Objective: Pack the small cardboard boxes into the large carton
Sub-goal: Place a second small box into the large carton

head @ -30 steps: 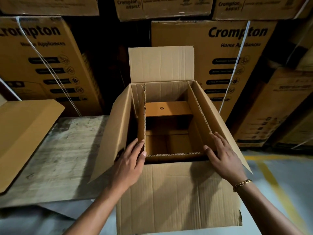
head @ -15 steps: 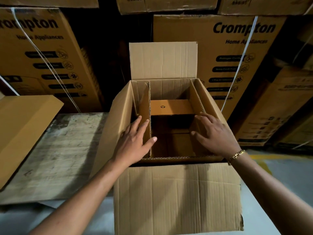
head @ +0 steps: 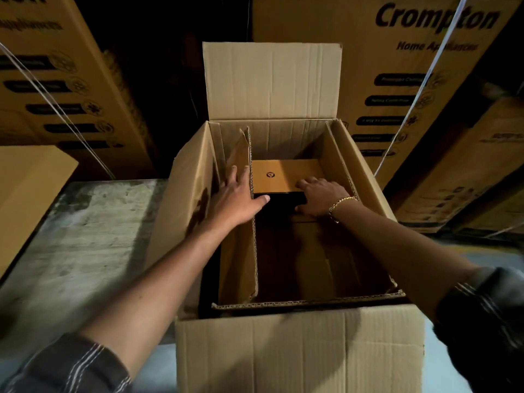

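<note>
Change: a second ago both hands lay on the near rim of the large carton (head: 297, 350); now both forearms reach deep inside, to its far end
Left hand: the left hand (head: 238, 199) has slid forward along the left panel of the corrugated liner (head: 241, 265) and lies flat on it, fingers straight and spread, thumb hooked over the panel's top edge towards the middle
Right hand: the right hand (head: 323, 198), with a bracelet (head: 340, 202) at the wrist, has left the right liner wall and come onto the small box (head: 283, 174); its fingers curl over the box's near right edge with the thumb lower on the shadowed front face, so it seems to grip the box
Task's thing: the small box has not moved, sitting inside the liner hard against the far wall, logo side up, below the raised far flap (head: 272, 80)
Unchanged: the near part of the liner is dark and shows only bare cardboard floor
Meaning: the carton is barely filled, with one small box seen inside; the hands look to be seating or squaring that box while the leaning left panel is held out of the way
Next need: judged from this, the panel must stand straight before more boxes fit in front
Risk: the left panel tilts inward at its far end and could pinch the row
Surroundings: a worn wooden top (head: 85, 236) beside the carton, printed cartons (head: 425, 66) stacked behind
</note>
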The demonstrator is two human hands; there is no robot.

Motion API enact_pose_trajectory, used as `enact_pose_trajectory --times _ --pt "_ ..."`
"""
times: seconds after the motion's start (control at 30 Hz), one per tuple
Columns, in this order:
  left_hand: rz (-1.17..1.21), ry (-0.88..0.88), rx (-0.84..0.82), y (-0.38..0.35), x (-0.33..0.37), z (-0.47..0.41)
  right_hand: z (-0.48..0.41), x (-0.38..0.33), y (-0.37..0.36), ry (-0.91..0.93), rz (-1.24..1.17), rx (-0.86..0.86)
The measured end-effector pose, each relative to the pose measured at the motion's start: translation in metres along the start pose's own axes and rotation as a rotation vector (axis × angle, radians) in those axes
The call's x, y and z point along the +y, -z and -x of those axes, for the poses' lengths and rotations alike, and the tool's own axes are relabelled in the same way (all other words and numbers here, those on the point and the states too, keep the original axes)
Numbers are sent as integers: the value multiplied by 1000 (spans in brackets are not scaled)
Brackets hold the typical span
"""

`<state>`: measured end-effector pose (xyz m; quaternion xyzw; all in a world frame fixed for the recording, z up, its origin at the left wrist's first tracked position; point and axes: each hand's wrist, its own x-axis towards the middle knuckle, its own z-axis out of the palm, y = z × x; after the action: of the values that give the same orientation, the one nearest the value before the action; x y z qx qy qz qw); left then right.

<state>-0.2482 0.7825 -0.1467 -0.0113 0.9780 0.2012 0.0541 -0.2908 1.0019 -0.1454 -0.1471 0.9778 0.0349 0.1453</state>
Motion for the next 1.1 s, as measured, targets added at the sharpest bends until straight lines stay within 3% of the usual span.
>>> enact_pose_trajectory --times 0.33,0.7,1.1 --pt "109 93 -51 -19 -9 -47 -77 4 -34 -28 -29 -39" --pt "97 83 -42 -9 -2 -91 -96 18 -35 -13 -4 -63" --pt "99 36 27 4 -20 -92 -104 32 -2 -6 89 78"
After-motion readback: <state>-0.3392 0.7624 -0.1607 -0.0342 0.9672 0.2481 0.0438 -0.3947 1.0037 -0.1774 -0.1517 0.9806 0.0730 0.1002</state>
